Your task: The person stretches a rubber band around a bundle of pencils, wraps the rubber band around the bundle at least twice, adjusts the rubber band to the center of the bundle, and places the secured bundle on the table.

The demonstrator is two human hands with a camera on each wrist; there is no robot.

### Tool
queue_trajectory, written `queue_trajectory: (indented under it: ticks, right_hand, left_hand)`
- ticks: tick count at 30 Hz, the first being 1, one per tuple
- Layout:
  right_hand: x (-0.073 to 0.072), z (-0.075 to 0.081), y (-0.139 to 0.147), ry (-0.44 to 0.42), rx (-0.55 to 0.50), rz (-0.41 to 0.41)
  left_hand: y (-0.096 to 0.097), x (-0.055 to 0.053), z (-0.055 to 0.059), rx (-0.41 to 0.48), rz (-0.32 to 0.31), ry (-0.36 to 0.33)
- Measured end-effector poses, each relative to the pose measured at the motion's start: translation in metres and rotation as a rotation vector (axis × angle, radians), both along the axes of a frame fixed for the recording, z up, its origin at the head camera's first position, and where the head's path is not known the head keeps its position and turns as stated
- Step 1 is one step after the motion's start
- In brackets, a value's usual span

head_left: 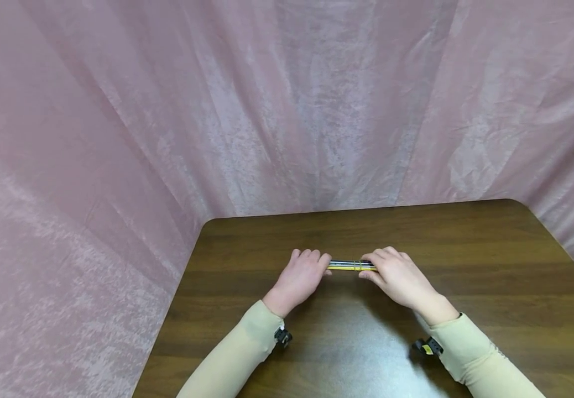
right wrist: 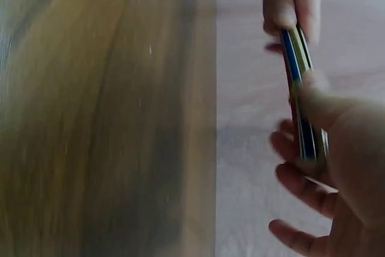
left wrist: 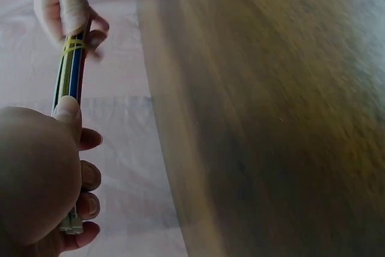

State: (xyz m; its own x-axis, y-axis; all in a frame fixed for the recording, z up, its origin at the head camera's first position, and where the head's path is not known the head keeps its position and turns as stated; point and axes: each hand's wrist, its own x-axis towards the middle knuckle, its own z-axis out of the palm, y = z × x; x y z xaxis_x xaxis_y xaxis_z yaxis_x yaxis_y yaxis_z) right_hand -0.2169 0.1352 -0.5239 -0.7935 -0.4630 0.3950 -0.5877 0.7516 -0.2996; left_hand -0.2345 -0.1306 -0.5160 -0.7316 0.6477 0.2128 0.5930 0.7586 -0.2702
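A slim bundle of pencils (head_left: 343, 265), striped in yellow, blue and dark tones, spans the gap between my two hands above the wooden table. A yellow rubber band (left wrist: 74, 46) is wound round it near the right-hand end. My left hand (head_left: 301, 275) grips the other end, thumb along the top and fingers curled beneath; pale pencil ends (left wrist: 72, 226) poke out below its palm. With thumb and forefingers my right hand (head_left: 400, 276) pinches the bundle close to the band, while its lower fingers (right wrist: 301, 239) spread away from it.
The brown wooden table (head_left: 267, 237) extends around both hands, its far edge meeting a pink velvet curtain (head_left: 317, 110). Small black wrist cameras (head_left: 282, 336) are strapped at the pale sleeves (head_left: 237, 354).
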Motion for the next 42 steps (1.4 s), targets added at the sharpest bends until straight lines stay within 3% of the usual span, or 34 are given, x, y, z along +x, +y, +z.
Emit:
queue_trajectory:
  ticks: [5,9,14,18,24,31,37,42]
  right_hand:
    - [0.000,-0.001,-0.003,0.041,0.068,0.051]
    - [-0.001,-0.002,-0.011,0.041,0.091,0.103]
    - [0.001,-0.001,-0.008,-0.020,0.055,0.060]
    - [0.001,-0.001,-0.003,-0.013,0.065,0.030]
    - [-0.002,-0.001,-0.010,0.021,0.092,0.112]
    - [0.002,0.000,-0.001,0.005,0.076,0.062]
    - [-0.001,0.003,-0.014,0.011,0.097,0.171]
    - [-0.002,0.003,-0.007,0.002,0.078,0.113]
  left_hand:
    - [0.001,0.001,-0.003,-0.021,-0.049,0.062]
    - [0.005,0.003,-0.004,-0.031,-0.079,0.054]
    - [0.005,0.004,-0.003,-0.020,-0.049,0.042]
    - [0.005,0.005,-0.003,-0.033,-0.022,0.049]
    - [0.011,0.006,-0.006,-0.019,-0.103,0.072]
    - [0.005,0.006,-0.013,0.013,-0.053,0.050]
    - [0.016,0.010,-0.010,-0.053,-0.119,0.069]
    - [0.011,0.009,-0.005,-0.016,-0.054,0.028]
